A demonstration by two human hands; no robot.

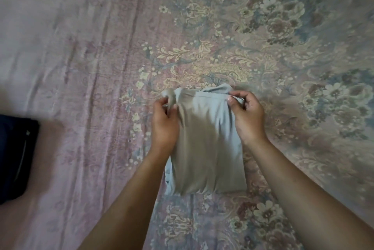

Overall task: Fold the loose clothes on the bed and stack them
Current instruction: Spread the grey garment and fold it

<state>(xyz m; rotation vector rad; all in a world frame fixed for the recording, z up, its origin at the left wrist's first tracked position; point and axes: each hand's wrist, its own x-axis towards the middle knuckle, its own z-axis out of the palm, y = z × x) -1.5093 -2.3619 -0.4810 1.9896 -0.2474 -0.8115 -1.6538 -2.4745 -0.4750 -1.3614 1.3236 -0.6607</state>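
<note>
Head view: at lower centre, a folded pale grey garment (206, 144) lies on the floral bed (263, 47); left hand (165, 126) and right hand (248, 117) pinch its top corners.

A dark garment (16, 156) sits at the left edge.

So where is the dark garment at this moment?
In the head view, the dark garment lies at the far left edge on the bedspread, well apart from the grey cloth that both hands hold in the middle.

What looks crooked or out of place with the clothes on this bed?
Nothing much. The pale grey-blue folded garment is bunched at its top left corner, where the left hand pinches it; the right hand holds the opposite corner.
</note>
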